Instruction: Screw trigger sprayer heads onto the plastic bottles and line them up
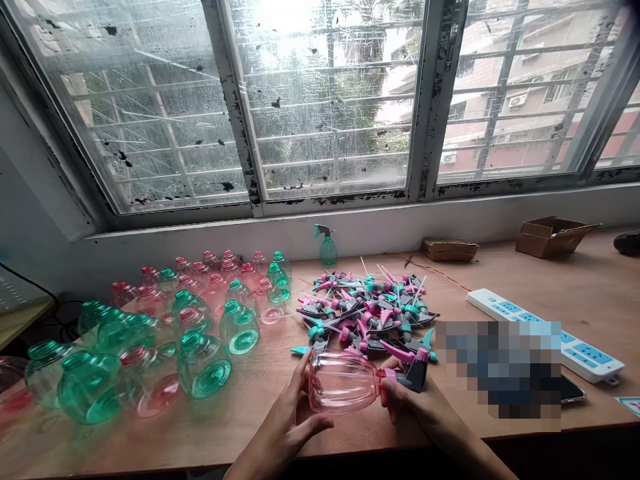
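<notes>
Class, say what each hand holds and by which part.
The left hand holds a pink bottle by its base end; the right hand holds its spray head by the collar.

Apparently a small assembly workshop: bottles (204,367) massed at left, spray heads (370,317) heaped mid-frame on a wooden table (453,283) (barred windows (330,107) fill the top).

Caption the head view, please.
Left hand holds a pink bottle; right hand grips a spray head at its neck, loose spray heads beyond.
</notes>
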Available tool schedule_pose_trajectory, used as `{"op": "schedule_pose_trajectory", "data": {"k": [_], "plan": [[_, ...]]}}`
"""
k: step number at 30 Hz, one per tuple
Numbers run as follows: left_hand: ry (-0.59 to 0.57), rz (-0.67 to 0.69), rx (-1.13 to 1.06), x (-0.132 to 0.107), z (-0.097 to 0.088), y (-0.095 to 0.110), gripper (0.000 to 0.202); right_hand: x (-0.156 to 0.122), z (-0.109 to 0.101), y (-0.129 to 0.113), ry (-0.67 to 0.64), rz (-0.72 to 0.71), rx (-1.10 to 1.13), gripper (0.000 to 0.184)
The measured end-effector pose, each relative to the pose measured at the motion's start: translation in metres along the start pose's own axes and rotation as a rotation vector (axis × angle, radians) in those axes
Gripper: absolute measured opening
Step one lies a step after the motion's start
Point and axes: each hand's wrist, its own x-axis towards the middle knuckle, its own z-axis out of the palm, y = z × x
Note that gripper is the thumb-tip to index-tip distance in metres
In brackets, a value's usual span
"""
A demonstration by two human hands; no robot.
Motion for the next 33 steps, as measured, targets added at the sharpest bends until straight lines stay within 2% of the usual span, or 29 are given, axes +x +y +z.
{"op": "schedule_pose_trajectory", "data": {"k": [5,10,15,25,33], "plan": [[-0.003,-0.044,0.012,-0.001,0.0,-0.003,0.122,0.0,-0.001,-0.002,0.0,-0.008,-0.025,0.038],[0.003,-0.052,-0.009,0.0,-0.002,-0.014,0.108,0.001,-0.002,-0.001,-0.014,-0.019,-0.037,0.037],[0.043,-0.024,0.04,0.001,-0.005,-0.017,0.105,0.001,-0.003,-0.001,-0.013,-0.012,-0.047,0.038],[0.033,0.01,0.004,0.001,-0.003,-0.018,0.121,0.0,-0.001,-0.002,-0.004,-0.01,-0.022,0.038],[0.009,0.029,-0.026,0.0,-0.006,-0.016,0.102,-0.001,0.0,-0.003,-0.006,0.0,-0.038,0.038]]}}
